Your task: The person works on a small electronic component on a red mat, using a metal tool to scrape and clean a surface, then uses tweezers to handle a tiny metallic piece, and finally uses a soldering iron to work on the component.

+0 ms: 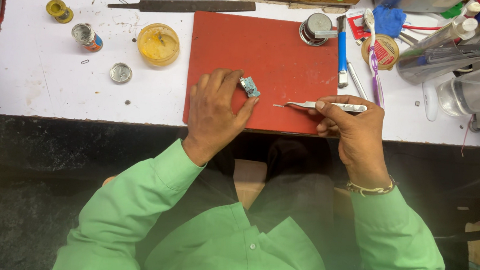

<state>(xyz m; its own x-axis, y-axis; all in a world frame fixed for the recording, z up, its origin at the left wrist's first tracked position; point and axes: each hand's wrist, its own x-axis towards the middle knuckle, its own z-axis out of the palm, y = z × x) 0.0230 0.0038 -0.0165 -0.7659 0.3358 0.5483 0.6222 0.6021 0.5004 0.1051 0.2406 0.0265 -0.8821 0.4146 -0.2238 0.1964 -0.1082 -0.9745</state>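
My left hand point(214, 114) rests on a red mat point(270, 51) and pinches a small blue-green circuit part point(249, 86) between thumb and fingertips. My right hand point(352, 127) grips a pair of metal tweezers point(320, 106) at the mat's right edge. The curved tips point left toward the part, a short gap away from it. Green sleeves cover both arms, and a bracelet circles the right wrist.
On the white bench lie a long dark file point(182, 5), a yellow tub point(158, 44), a small round tin point(121, 73), a tiny can point(86, 37), a blue-handled tool point(343, 51), a toothbrush point(374, 54) and clear bottles point(476, 86).
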